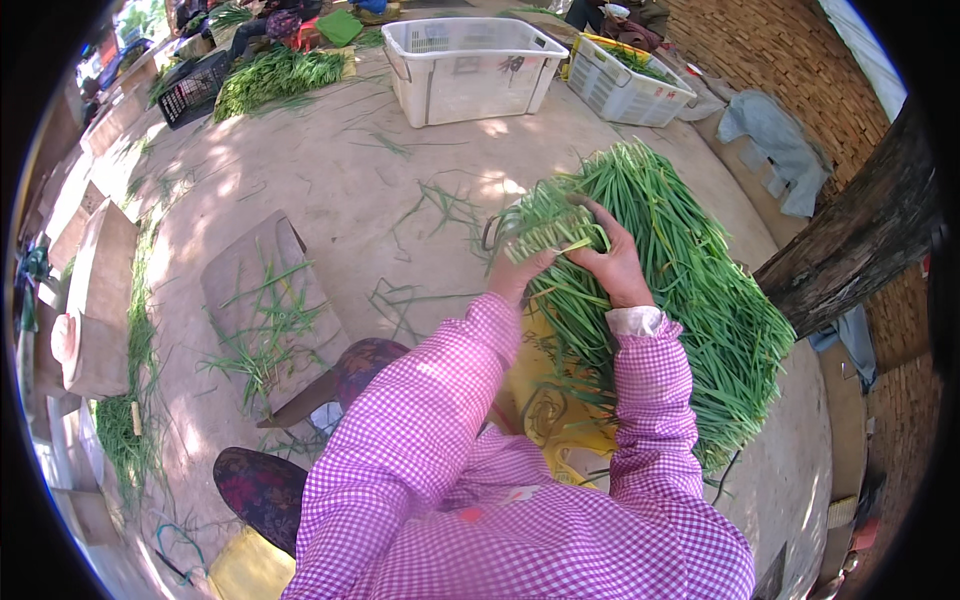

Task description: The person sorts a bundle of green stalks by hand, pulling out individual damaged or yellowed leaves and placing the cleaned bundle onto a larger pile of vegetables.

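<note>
Both hands are on a bunch of green chives (552, 222) in front of me, its cut ends gathered toward me. My right hand (617, 262) curls round its right side, thumb and fingers closed on the stalks. My left hand (518, 272) grips the lower left side; it is somewhat blurred and the bunch hides most of its fingers. Just behind and to the right lies a big heap of chives (700, 300), long leaves layered close together. Under the bunch and the heap's near side shows a yellow sheet or sack (545, 375).
A white plastic crate (470, 90) stands ahead; right of it, another crate (625, 90) holds greens. A tree trunk (860, 220) leans in at right. Loose leaves lie on a grey mat (265, 290) to the left. Farther off are a black crate (192, 92) and more chives (275, 80).
</note>
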